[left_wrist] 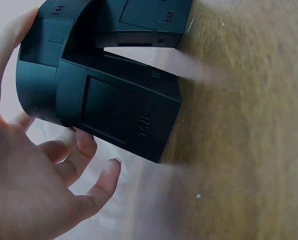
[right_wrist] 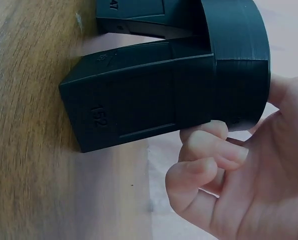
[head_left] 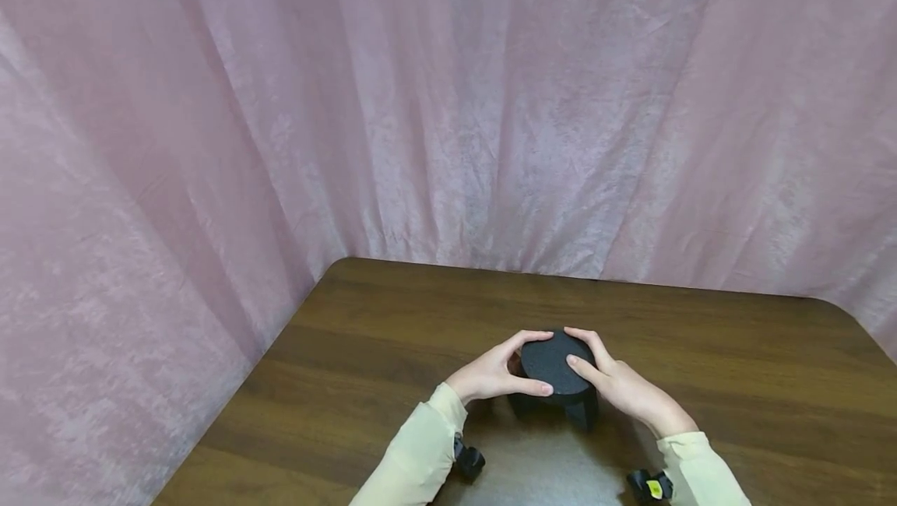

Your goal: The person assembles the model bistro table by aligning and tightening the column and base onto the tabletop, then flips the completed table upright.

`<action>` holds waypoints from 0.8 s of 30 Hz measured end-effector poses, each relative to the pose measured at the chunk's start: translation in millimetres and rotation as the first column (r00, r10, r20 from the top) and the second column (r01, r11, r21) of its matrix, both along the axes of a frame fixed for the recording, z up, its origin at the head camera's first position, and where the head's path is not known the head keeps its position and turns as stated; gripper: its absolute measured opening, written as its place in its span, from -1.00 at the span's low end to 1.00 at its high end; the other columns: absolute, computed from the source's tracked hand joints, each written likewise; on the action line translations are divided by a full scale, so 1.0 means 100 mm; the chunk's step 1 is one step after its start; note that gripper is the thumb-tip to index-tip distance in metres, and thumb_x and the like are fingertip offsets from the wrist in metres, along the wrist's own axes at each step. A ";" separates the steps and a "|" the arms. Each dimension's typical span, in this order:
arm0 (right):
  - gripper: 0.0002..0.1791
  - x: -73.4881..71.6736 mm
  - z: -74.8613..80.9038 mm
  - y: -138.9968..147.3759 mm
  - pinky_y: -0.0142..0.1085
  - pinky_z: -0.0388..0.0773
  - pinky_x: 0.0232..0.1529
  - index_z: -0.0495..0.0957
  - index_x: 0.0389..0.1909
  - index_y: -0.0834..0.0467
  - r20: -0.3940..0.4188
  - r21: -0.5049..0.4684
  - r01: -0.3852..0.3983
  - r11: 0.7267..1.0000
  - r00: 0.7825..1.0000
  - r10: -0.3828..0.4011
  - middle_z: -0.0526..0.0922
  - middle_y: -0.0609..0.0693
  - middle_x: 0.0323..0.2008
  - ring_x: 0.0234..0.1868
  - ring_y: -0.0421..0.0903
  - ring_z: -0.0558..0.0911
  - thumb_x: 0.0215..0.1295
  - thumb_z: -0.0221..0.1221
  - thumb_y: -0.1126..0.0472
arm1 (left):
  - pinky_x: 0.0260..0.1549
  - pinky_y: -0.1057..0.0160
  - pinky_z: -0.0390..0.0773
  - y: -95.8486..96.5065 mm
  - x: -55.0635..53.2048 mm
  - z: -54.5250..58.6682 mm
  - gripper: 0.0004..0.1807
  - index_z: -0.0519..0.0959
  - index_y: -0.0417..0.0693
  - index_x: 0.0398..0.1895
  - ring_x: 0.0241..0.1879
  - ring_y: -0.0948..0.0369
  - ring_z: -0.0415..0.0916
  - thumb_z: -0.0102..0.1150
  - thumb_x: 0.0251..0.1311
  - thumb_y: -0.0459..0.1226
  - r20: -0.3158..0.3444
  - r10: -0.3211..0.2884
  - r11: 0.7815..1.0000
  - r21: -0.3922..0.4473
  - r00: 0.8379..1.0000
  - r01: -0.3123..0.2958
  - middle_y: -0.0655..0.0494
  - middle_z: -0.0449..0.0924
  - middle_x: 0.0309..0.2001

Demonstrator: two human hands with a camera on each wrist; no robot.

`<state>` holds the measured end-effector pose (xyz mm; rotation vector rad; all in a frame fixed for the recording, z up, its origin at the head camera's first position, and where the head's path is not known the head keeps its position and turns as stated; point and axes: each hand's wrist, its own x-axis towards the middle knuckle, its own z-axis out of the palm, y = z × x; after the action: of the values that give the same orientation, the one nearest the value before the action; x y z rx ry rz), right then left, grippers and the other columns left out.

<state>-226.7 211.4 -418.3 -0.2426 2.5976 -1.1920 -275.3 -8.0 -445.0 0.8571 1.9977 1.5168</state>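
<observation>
A small black stool-like piece with a round, flat, speckled top and thick block legs is upright on the table, in front of me. My left hand grips its left side, thumb at the near rim and index finger at the far rim. From the right, my right hand holds it, thumb lying on the top's edge and index finger at the far rim. Raised numbers mark the legs: 148 on one leg in the left wrist view, 152 on another leg in the right wrist view. Lower fingers curl beneath the rim.
The brown wood-grain table has rounded far corners. Behind it and to the left hangs a pink velvet curtain. Black wrist cameras sit under the pale sleeves, close above the tabletop.
</observation>
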 end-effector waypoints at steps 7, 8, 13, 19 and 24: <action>-0.36 0.01 0.01 0.01 0.10 0.31 -0.01 -0.15 0.31 -0.27 0.018 0.004 -0.010 1.000 1.000 0.010 0.34 0.30 0.17 0.16 0.23 0.37 0.26 -0.19 -0.28 | -0.13 0.37 0.45 0.00 -0.01 -0.02 -0.25 0.15 0.47 0.23 -0.15 0.30 0.51 0.28 -0.02 -0.19 -0.022 0.020 0.999 -0.029 1.000 -0.020 0.16 0.40 -0.03; -0.36 0.01 0.00 0.01 0.10 0.31 -0.01 -0.16 0.31 -0.28 0.023 0.003 -0.011 1.000 1.000 0.011 0.34 0.31 0.17 0.16 0.24 0.37 0.26 -0.20 -0.28 | -0.13 0.37 0.45 0.00 -0.01 -0.03 -0.25 0.16 0.48 0.22 -0.15 0.30 0.50 0.29 -0.03 -0.18 -0.023 0.023 0.999 -0.037 0.999 -0.024 0.17 0.40 -0.03; -0.36 0.01 -0.02 0.01 0.08 0.31 -0.01 -0.15 0.30 -0.32 0.022 -0.002 0.006 1.000 1.000 -0.006 0.36 0.27 0.16 0.17 0.21 0.37 0.24 -0.19 -0.31 | -0.12 0.35 0.45 0.00 -0.02 -0.04 -0.26 0.15 0.49 0.22 -0.12 0.29 0.51 0.28 -0.02 -0.17 0.000 0.013 0.999 -0.032 1.000 -0.013 0.15 0.40 -0.01; -0.36 0.00 -0.05 0.01 0.12 0.30 0.00 -0.16 0.30 -0.32 0.007 -0.002 0.005 1.000 1.000 -0.005 0.29 0.26 0.22 0.16 0.25 0.36 0.24 -0.20 -0.31 | -0.13 0.34 0.46 -0.02 -0.01 -0.04 -0.26 0.15 0.47 0.22 -0.13 0.26 0.52 0.28 -0.02 -0.17 0.002 0.011 1.000 -0.018 1.000 -0.011 0.11 0.40 -0.05; -0.37 0.01 -0.07 0.04 0.10 0.31 0.00 -0.14 0.31 -0.27 -0.023 0.004 -0.001 1.000 1.000 0.001 0.23 0.25 0.25 0.15 0.24 0.37 0.27 -0.20 -0.28 | -0.12 0.33 0.44 0.00 0.00 -0.06 -0.25 0.13 0.46 0.23 -0.14 0.28 0.51 0.27 -0.01 -0.17 -0.009 0.012 1.000 -0.025 1.000 -0.012 0.11 0.41 -0.06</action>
<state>-225.7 215.1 -424.8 -0.2586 2.6188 -1.1910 -275.3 -7.5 -450.9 0.8440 2.0273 1.4936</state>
